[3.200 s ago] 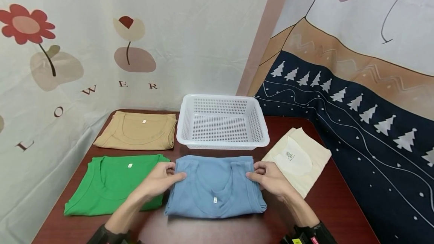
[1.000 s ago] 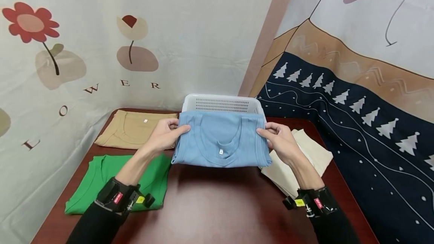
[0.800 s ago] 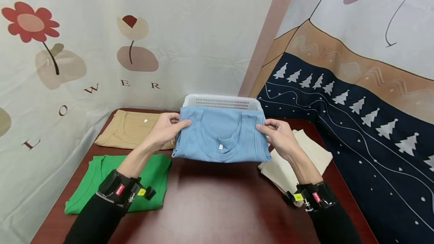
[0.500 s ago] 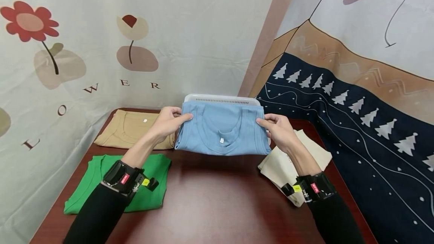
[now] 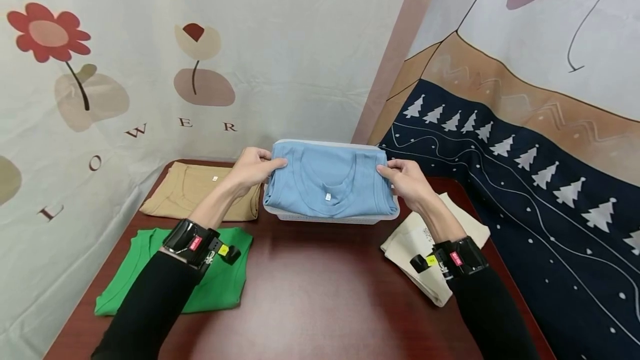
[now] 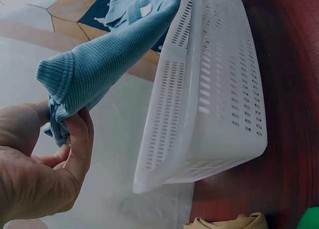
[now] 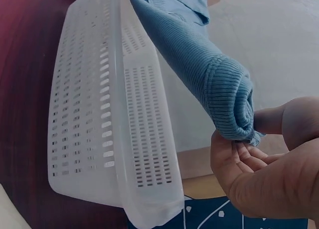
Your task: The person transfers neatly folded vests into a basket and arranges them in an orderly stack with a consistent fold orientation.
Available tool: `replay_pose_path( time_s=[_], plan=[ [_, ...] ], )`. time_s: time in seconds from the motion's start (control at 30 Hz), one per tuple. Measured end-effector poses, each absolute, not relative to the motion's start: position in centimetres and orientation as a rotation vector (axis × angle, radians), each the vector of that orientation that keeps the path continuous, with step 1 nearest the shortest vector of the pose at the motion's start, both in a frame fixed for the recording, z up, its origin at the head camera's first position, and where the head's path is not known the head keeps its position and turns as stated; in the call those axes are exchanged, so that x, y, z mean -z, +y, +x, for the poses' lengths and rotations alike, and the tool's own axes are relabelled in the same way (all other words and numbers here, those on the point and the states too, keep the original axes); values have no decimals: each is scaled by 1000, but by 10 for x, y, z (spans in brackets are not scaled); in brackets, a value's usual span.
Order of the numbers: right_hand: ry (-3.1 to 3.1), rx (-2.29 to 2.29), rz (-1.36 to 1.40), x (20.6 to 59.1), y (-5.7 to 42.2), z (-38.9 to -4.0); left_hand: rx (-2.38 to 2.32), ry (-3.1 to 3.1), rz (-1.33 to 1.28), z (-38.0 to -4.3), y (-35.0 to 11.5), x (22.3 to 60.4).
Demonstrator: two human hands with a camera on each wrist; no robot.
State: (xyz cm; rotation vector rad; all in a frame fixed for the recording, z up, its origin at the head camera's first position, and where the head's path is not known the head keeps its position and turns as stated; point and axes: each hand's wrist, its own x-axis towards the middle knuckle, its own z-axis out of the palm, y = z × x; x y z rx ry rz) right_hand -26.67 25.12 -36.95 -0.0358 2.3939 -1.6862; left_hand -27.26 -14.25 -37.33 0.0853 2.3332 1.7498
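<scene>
A folded blue shirt (image 5: pixel 327 182) with a small white neck label is held level above the white plastic basket (image 5: pixel 332 219), covering most of its opening in the head view. My left hand (image 5: pixel 253 168) pinches the shirt's left edge, thumb on top and fingers beneath. On the other side my right hand (image 5: pixel 407 182) grips the right edge the same way. Both wrist views show the shirt's rolled edge (image 6: pixel 107 64) over the basket rim (image 7: pixel 122 89), with a gap between them near the hands.
A folded tan shirt (image 5: pixel 172 193) lies left of the basket, and a folded green shirt (image 5: pixel 220 276) in front of it. To the right a folded cream shirt (image 5: pixel 415 243) lies partly under my right forearm. All rest on the dark red table (image 5: pixel 305 293), with printed curtains (image 5: pixel 300 60) behind.
Both hands lifted the blue shirt off the table, then carried it away from the body until it came over the basket. The other shirts and the basket stayed in place.
</scene>
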Motion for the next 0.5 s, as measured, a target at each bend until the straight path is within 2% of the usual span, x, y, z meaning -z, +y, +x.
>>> replay_pose_path(
  time_s=[0.5],
  plan=[
    [2420,1583,77,371,246,-300,-1757,2318,38,-302,-133,382]
  ],
)
